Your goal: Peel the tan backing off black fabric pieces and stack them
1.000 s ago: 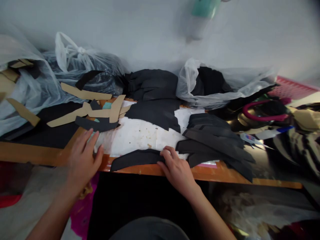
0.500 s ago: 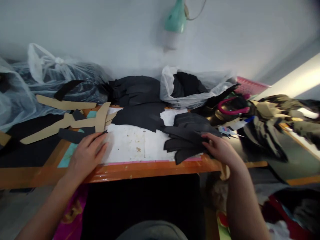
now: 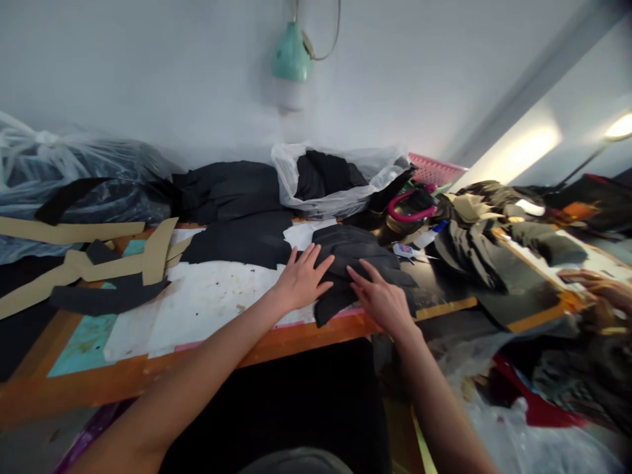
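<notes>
Flat on the bench lies an overlapping stack of thin black cut pieces (image 3: pixel 353 247). My left hand (image 3: pixel 302 282) rests at its left edge, fingers spread, fingertips touching the pieces. On the right side of the same stack, my right hand (image 3: pixel 381 301) lies with its fingers apart; nothing shows in its grasp. White paper (image 3: pixel 197 299) with small stains covers the bench to the left of my hands. Another spread of black pieces (image 3: pixel 237 237) lies behind the paper. Tan pattern strips (image 3: pixel 118 268) and a curved dark strip (image 3: pixel 108 297) are farther left.
A white plastic bag (image 3: pixel 326 205) with black material stands behind the stack, near a pink basket (image 3: pixel 434 170). A small glue bottle (image 3: pixel 409 251) lies to the right. Another person's hand (image 3: pixel 600 283) is at the far right. The bench edge (image 3: pixel 281 343) has orange tape.
My left hand has moved right from beside the tan strips to the black stack, its fingers spreading. My right hand's fingers have opened over the stack. The view has turned right.
</notes>
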### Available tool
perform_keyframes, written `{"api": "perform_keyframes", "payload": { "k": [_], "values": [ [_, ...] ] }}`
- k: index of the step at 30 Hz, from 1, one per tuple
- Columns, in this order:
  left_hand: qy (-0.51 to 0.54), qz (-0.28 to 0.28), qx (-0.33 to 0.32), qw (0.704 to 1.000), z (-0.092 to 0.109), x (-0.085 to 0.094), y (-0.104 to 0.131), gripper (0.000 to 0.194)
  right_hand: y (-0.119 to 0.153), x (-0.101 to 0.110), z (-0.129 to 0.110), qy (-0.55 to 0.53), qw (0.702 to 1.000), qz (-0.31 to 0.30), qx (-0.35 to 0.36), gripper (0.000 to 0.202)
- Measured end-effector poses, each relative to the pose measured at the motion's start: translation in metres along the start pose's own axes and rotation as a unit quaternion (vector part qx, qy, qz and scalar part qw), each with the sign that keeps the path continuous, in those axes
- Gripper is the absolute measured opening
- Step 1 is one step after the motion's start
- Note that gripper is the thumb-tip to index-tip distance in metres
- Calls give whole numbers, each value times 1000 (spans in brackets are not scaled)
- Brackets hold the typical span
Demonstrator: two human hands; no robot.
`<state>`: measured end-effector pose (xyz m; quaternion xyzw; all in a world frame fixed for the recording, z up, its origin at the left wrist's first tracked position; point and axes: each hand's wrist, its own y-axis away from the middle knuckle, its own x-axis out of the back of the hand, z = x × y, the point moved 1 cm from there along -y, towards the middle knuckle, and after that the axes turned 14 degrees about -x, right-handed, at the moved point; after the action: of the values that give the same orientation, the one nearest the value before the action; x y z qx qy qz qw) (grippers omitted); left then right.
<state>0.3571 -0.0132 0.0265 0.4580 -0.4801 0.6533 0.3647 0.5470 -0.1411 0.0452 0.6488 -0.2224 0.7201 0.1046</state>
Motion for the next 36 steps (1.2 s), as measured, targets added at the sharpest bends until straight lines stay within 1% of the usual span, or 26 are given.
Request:
{"api": "perform_keyframes", "payload": {
  "k": [1, 3, 4, 6, 7, 8, 9, 10, 12, 13, 14, 15, 16, 19, 20, 22, 24, 25, 27, 29, 30, 31, 32, 33, 34, 36],
  "values": [
    [0, -11, 19, 1000, -2, -2, -6, 66, 2, -4, 0, -4, 1000, -8, 4, 47],
    [-5, -18, 37, 999, -4, -2, -11, 76, 7, -10, 4, -19, 999, 0, -33, 53],
    [-8, -13, 36, 999, -4, 0, -12, 76, 10, -11, 8, -35, 997, 23, -66, 56],
    [-6, -1, 24, 1000, -1, 4, -10, 72, 19, -12, 15, -101, 982, 91, -135, 54],
    [6, 1, 22, 1000, 2, 4, -8, 72, 26, -11, 17, -156, 968, 120, -158, 50],
    [24, 0, 25, 999, 6, 3, -6, 77, 33, -11, 17, -221, 950, 134, -175, 47],
    [44, -1, 33, 998, 11, 0, -3, 86, 40, -11, 16, -288, 932, 124, -183, 46],
    [60, -2, 45, 997, 16, -5, 0, 100, 48, -12, 13, -346, 916, 91, -182, 45],
    [72, 4, 68, 995, 27, -18, 3, 126, 60, -17, 5, -414, 894, -19, -168, 47],
    [67, 12, 72, 995, 31, -25, 3, 131, 63, -20, 2, -423, 889, -69, -162, 49],
    [60, 22, 70, 996, 34, -32, 1, 128, 65, -24, 0, -421, 888, -100, -158, 50],
    [54, 33, 63, 996, 35, -37, -2, 121, 63, -27, -1, -417, 890, -104, -156, 51],
    [50, 44, 54, 996, 36, -41, -7, 112, 59, -30, 0, -410, 894, -84, -157, 50],
    [49, 68, 52, 995, 33, -45, -26, 92, 35, -36, 5, -369, 915, 19, -159, 46],
    [52, 73, 57, 994, 32, -44, -31, 89, 25, -37, 7, -349, 922, 39, -161, 45],
    [59, 90, 50, 993, 26, -38, -37, 87, 10, -37, 11, -311, 934, 47, -171, 43],
    [50, 118, 42, 991, 12, -26, -34, 87, 5, -33, 15, -280, 943, 45, -176, 39],
    [36, 131, 53, 989, 0, -17, -28, 85, 6, -31, 17, -265, 947, 42, -178, 38],
    [-8, 146, 120, 982, -36, 3, -9, 75, 13, -25, 18, -249, 951, 28, -181, 38],
    [-45, 131, 193, 971, -81, 24, 16, 69, 23, -19, 13, -260, 950, 14, -171, 39],
    [-58, 115, 226, 966, -103, 34, 28, 69, 27, -16, 7, -275, 948, 10, -157, 40],
    [-62, 79, 250, 963, -122, 41, 39, 70, 29, -14, 0, -295, 946, 8, -138, 40],
    [-54, 26, 266, 962, -136, 45, 49, 70, 30, -12, -9, -313, 942, 10, -117, 40],
    [-47, -17, 272, 961, -147, 48, 56, 69, 31, -10, -20, -330, 939, 12, -97, 40],
    [-41, -49, 275, 959, -152, 49, 63, 68, 30, -8, -31, -346, 935, 12, -76, 39],
    [-42, -74, 274, 958, -150, 47, 72, 68, 28, -5, -52, -371, 928, 5, -37, 35]
  ]
}}
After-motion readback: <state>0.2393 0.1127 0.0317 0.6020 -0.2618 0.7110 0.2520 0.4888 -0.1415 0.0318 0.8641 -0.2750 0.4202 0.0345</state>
